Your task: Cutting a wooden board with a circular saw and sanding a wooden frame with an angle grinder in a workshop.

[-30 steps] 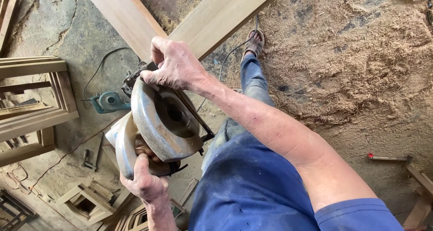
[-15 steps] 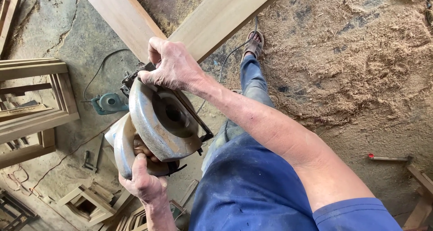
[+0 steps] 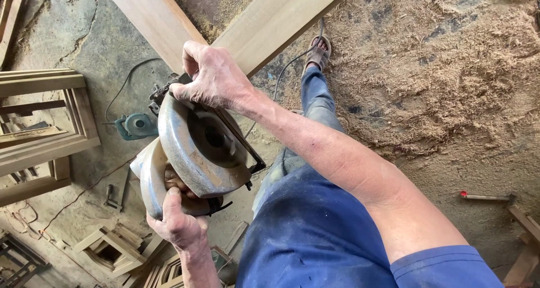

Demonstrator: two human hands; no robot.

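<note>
Saw [image 3: 197, 153] held in the air at waist height, over the floor, just short of two crossed planks [image 3: 270, 18]. Right hand [image 3: 216, 77] closed over the saw's top front edge, its fingertips hidden behind the housing. Left hand [image 3: 177, 220] wrapped around the rear handle, which is largely covered by the fingers. Blade not visible beneath the guard. Cord [image 3: 281, 74] partly hidden behind the arm. Green tool [image 3: 135, 125] on floor, type unclear
</note>
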